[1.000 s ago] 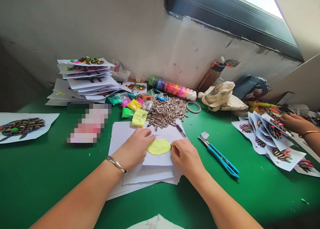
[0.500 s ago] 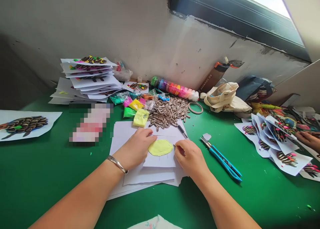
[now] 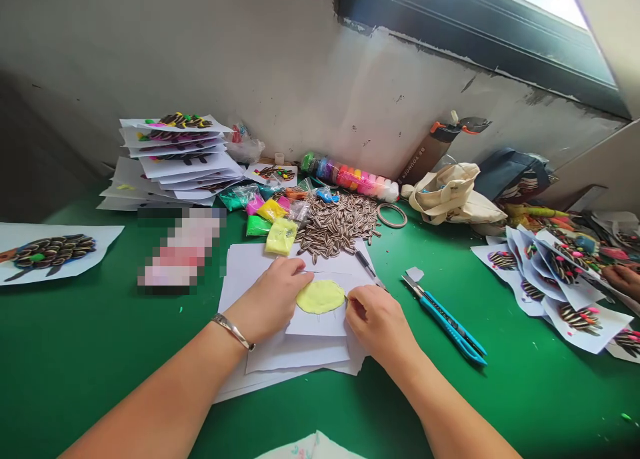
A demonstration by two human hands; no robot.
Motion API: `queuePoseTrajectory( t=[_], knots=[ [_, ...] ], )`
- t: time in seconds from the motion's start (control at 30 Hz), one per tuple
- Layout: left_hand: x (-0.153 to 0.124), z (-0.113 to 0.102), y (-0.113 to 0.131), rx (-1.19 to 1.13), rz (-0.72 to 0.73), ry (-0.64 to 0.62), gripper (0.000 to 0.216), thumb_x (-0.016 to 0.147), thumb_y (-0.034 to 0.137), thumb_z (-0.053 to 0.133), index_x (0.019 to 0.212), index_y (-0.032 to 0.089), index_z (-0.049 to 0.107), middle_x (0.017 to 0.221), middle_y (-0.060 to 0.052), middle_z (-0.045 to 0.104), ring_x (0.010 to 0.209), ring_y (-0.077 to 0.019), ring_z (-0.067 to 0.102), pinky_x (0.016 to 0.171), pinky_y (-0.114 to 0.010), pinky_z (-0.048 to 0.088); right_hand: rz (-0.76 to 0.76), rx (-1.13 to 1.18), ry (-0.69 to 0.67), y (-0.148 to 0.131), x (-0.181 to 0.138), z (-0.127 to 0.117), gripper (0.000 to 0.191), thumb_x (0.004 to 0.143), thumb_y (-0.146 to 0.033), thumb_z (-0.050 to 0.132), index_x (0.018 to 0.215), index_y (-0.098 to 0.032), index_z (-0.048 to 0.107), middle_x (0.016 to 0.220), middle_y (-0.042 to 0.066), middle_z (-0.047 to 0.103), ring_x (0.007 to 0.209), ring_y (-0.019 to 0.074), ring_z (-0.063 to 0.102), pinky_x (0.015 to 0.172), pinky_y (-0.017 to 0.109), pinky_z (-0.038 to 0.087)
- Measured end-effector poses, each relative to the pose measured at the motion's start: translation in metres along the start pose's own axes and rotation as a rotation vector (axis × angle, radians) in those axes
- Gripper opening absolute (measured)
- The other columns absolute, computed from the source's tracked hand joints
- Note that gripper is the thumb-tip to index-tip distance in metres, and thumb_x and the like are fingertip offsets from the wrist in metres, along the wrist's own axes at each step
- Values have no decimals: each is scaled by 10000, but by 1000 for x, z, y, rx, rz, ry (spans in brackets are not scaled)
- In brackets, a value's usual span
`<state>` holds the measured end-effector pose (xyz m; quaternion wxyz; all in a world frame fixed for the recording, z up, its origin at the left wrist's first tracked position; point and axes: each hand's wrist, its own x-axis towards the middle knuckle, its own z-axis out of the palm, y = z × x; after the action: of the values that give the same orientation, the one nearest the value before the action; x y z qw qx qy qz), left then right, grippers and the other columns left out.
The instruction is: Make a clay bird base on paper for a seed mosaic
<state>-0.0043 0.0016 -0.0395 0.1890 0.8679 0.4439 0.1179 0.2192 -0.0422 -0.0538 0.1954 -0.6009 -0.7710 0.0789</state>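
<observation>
A flat oval of pale yellow clay (image 3: 320,296) lies on a small white paper (image 3: 320,322), on top of a loose pile of white sheets (image 3: 240,269). My left hand (image 3: 273,299) rests on the paper with its curled fingers pressing the clay's left edge. My right hand (image 3: 375,319) is closed in a pinch at the clay's right edge; what it pinches is too small to make out. Behind the sheets lies a heap of striped sunflower seeds (image 3: 337,224). A silver bracelet (image 3: 233,330) circles my left wrist.
Blue utility knives (image 3: 445,319) lie right of the sheets on the green table (image 3: 75,339). Small clay bags (image 3: 273,222), a row of clay pots (image 3: 350,177), a tape ring (image 3: 391,215) and stacked seed pictures (image 3: 173,155) stand behind. Another person's hand (image 3: 623,277) works at the far right.
My right hand has slid slightly left and down along the clay's right edge. The other person's hand at the far right has drawn back toward the frame edge.
</observation>
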Motion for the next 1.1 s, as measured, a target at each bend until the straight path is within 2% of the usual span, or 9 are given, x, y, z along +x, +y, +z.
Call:
queuePoseTrajectory(
  t=[0.2, 0.4, 0.63, 0.9, 1.1],
  knots=[
    [0, 1, -1, -2, 11, 42, 403, 813, 30, 446, 1114, 202, 652, 1087, -111, 563, 1044, -246, 510, 884, -359, 489, -1, -14, -16, -1, -1, -1, 166, 818, -136, 476, 677, -199, 538, 633, 4, 538, 635, 152, 470, 598, 273, 307],
    [0, 0, 0, 17, 7, 17, 401, 826, 41, 428, 1129, 187, 645, 1096, -120, 557, 1047, -251, 505, 885, -372, 493, 21, -16, -25, -3, -2, -2, 168, 822, -138, 479, 675, -196, 534, 628, 2, 535, 631, 151, 466, 602, 277, 306],
    [0, 0, 0, -9, 18, 43, 390, 825, 47, 440, 1112, 202, 654, 1094, -112, 563, 1032, -243, 508, 872, -364, 496, 16, -21, -29, -2, -2, -3, 170, 817, -137, 477, 668, -199, 528, 617, -5, 528, 615, 145, 457, 589, 275, 301],
    [0, 0, 0, 0, 3, 19, 405, 821, 31, 436, 1128, 196, 642, 1097, -113, 554, 1040, -249, 503, 882, -371, 494, -31, -10, -43, -1, -2, -5, 173, 823, -128, 459, 683, -199, 531, 628, 4, 539, 623, 151, 460, 592, 275, 311],
    [0, -1, 1, 0, -8, 1, 415, 827, 25, 427, 1144, 186, 641, 1111, -124, 551, 1056, -257, 501, 895, -383, 491, -11, 46, -126, 3, 0, -11, 173, 847, -128, 467, 731, -197, 576, 664, 5, 545, 653, 154, 460, 617, 273, 341]
  ],
)
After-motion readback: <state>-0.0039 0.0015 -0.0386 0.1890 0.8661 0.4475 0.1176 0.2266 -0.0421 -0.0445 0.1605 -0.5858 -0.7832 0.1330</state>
